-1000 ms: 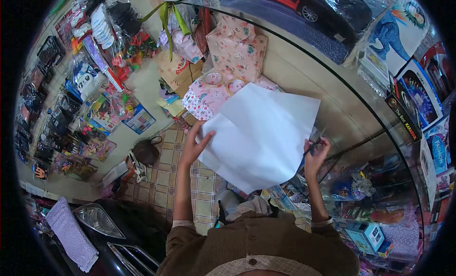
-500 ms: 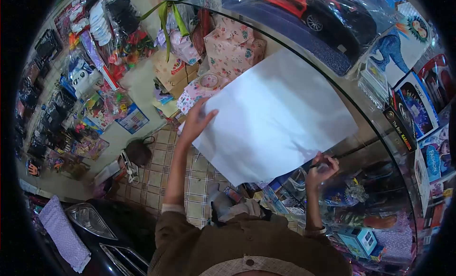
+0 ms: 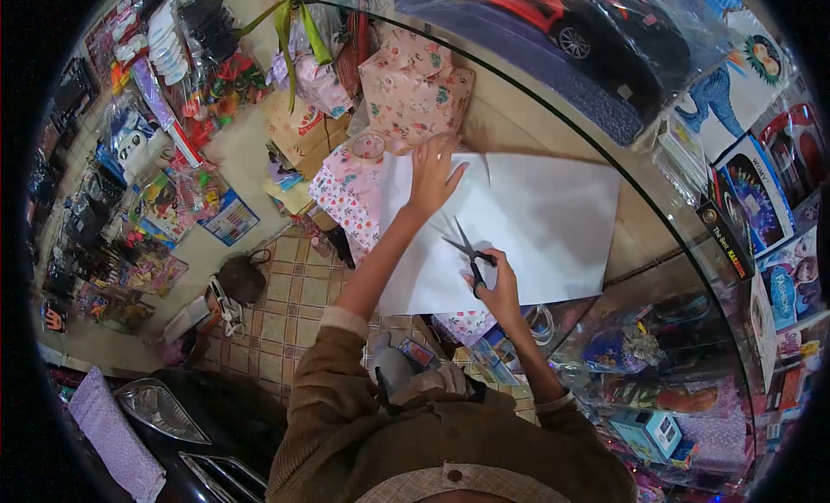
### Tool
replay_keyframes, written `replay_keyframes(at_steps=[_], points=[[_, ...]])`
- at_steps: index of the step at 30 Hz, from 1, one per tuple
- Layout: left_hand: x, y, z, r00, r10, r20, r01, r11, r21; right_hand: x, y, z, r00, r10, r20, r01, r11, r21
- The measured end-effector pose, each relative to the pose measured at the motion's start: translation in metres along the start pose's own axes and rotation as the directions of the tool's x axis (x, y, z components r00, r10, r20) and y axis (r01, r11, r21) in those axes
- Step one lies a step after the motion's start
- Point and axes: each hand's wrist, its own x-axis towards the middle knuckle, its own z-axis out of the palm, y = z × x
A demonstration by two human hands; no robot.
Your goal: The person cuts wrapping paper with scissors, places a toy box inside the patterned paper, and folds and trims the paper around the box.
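A large white paper sheet [image 3: 545, 243] lies on the counter, over part of a floral-patterned paper [image 3: 341, 183]. My left hand [image 3: 434, 179] rests on the sheet's far left part, thumb apart and fingers stretched toward the far edge. In my right hand [image 3: 499, 291] is a pair of black-handled scissors [image 3: 469, 252], held above the near half of the sheet. Their blades are parted and point up and left, toward my left hand. Whether the blades touch the paper I cannot tell. A roll of tape [image 3: 369, 147] sits on the floral paper left of my left hand.
A floral-wrapped box [image 3: 415, 92] stands beyond the sheet. The curved glass edge [image 3: 640, 179] of the counter runs along the right, with a packaged toy car [image 3: 579, 27] behind it. Packaged goods hang on the left wall. A motorbike [image 3: 169, 408] stands at lower left.
The white sheet has turned and shifted nearer. My left hand has moved right and forward along it. My right hand has come left over the sheet, and the scissors now show with blades apart.
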Motion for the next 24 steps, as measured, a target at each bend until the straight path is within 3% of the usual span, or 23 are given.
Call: replay_keyframes(at_steps=[1, 3, 4, 7, 11, 16, 19, 20, 24], points=[[-0.007, 0.002, -0.001, 0.999, -0.026, -0.036, 0.027, 0.999, 0.025, 0.003, 0.0, 0.002, 0.999, 0.029, -0.023, -0.028, 0.999, 0.029], [-0.035, 0.008, -0.017, 0.993, -0.111, 0.035, 0.113, 0.993, -0.045, 0.006, -0.001, 0.005, 0.993, 0.094, -0.065, -0.087, 0.992, 0.093], [-0.051, 0.013, -0.028, 0.983, -0.158, 0.093, 0.164, 0.984, -0.061, 0.008, -0.002, 0.002, 0.987, 0.152, -0.049, -0.146, 0.984, 0.106], [-0.102, 0.014, -0.04, 0.915, -0.12, 0.386, 0.167, 0.982, -0.089, 0.022, 0.011, 0.003, 0.989, 0.133, -0.057, -0.124, 0.981, 0.149], [-0.127, 0.022, -0.05, 0.815, -0.078, 0.575, 0.102, 0.995, -0.01, 0.042, 0.005, -0.006, 0.971, 0.225, -0.08, -0.23, 0.971, -0.064], [-0.124, 0.008, -0.054, 0.736, -0.057, 0.675, 0.097, 0.995, -0.021, 0.062, 0.017, -0.01, 0.987, 0.161, -0.018, -0.155, 0.906, -0.395], [-0.12, 0.0, -0.056, 0.697, -0.037, 0.716, 0.124, 0.99, -0.069, 0.067, -0.002, -0.01, 0.999, 0.039, 0.03, -0.003, 0.662, -0.749], [-0.12, -0.003, -0.058, 0.685, -0.027, 0.728, 0.142, 0.985, -0.097, 0.07, -0.006, -0.009, 0.979, 0.191, 0.068, -0.089, 0.703, -0.706], [-0.113, -0.016, -0.079, 0.718, 0.097, 0.689, 0.169, 0.936, -0.308, 0.064, -0.02, 0.014, 0.986, 0.163, -0.023, -0.135, 0.72, -0.681]])
